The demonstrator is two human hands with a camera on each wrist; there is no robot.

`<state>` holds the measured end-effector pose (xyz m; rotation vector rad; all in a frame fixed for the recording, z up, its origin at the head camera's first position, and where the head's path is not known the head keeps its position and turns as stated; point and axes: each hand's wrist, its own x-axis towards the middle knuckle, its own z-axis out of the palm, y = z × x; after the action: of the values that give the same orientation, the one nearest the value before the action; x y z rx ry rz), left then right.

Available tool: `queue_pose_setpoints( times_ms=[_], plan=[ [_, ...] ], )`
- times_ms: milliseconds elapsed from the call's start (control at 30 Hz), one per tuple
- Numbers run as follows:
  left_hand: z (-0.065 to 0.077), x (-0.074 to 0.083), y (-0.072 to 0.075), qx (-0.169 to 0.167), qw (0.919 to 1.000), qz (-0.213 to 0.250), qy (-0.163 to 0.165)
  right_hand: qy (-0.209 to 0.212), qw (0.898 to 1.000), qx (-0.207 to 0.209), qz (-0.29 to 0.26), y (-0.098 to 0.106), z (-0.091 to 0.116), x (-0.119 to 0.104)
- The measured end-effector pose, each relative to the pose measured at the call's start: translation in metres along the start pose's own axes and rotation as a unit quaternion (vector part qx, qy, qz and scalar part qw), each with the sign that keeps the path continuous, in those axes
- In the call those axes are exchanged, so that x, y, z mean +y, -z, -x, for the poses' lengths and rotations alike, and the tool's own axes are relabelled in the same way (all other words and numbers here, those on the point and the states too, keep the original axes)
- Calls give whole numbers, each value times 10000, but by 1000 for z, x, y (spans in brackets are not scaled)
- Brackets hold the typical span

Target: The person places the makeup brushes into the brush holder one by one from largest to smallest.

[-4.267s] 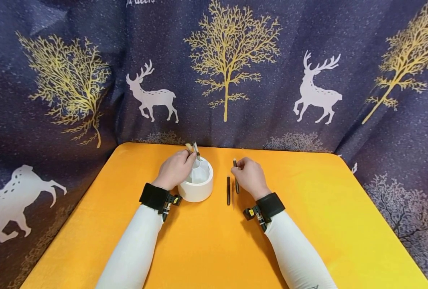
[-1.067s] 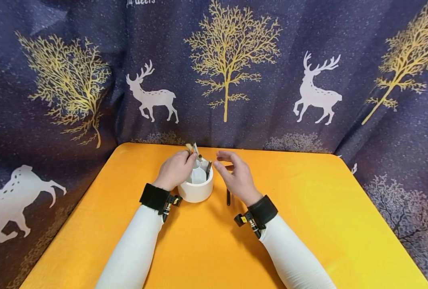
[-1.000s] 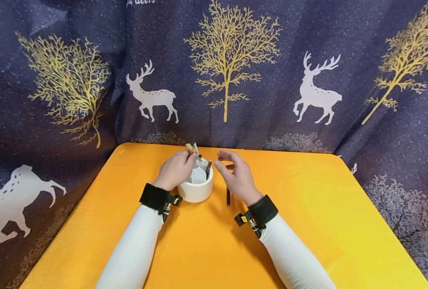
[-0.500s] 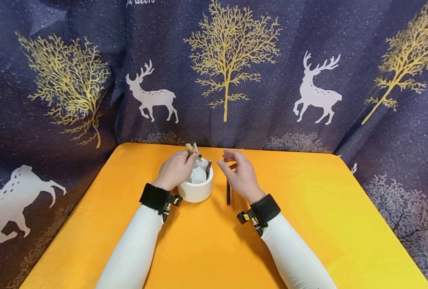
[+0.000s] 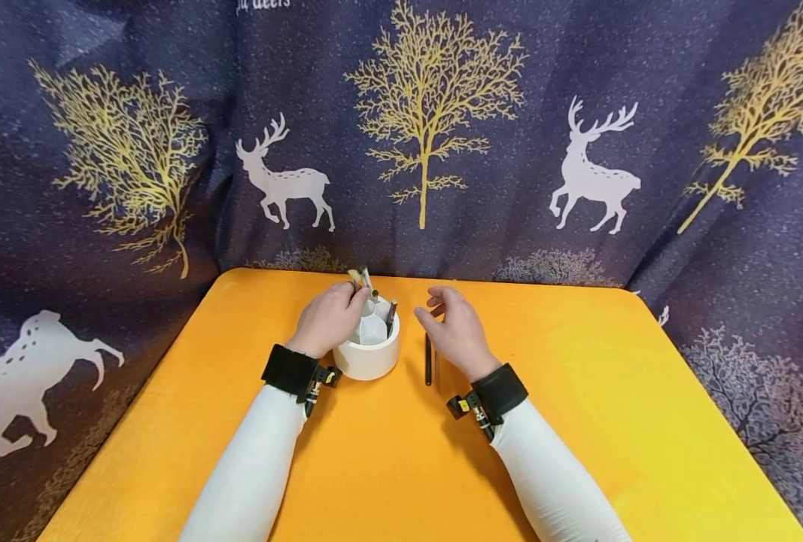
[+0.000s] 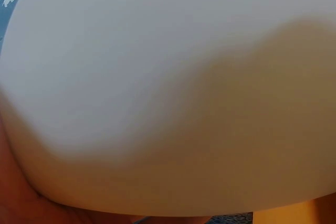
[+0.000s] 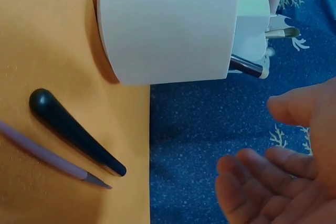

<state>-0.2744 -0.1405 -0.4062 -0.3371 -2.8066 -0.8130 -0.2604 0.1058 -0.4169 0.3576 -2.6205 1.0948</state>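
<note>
My left hand (image 5: 329,316) grips the left rim of a white round divided holder (image 5: 369,363). The left wrist view is mostly filled by the holder's blurred white wall (image 6: 131,103). Several brushes stand in the holder, partly hidden by that hand. A dark-handled brush (image 5: 391,316) leans in the right compartment. To the right of the holder, my right hand (image 5: 460,331) is raised, thumb and fingers apart, with nothing between them. Below it on the table lie a black tapered rod (image 7: 79,135) with a rounded end and a slim purple stick (image 7: 47,153) with a dark pointed tip.
An orange cloth covers the table (image 5: 367,452). Behind its back edge hangs a dark blue curtain (image 5: 469,248) printed with deer and trees. Each wrist carries a black strap with a small camera.
The dark-handled brush has gone from the table into the holder's right compartment. My right hand has let it go and drawn back rightward. The left hand stays on the rim.
</note>
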Motion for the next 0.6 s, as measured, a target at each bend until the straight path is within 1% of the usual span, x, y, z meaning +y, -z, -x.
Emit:
queue_pose_setpoints(
  times_ms=[233,433,600],
  plan=[
    [1,2,0,6,10000,67,-6,-321,9971,-329,604,0,-1,7],
    [1,3,2,15,10000,78,-17,-570,9903,-707,1047,1,-1,12],
    [0,3,2,-29,10000,45,-19,-732,9838,-996,1302,1,0,15]
  ],
)
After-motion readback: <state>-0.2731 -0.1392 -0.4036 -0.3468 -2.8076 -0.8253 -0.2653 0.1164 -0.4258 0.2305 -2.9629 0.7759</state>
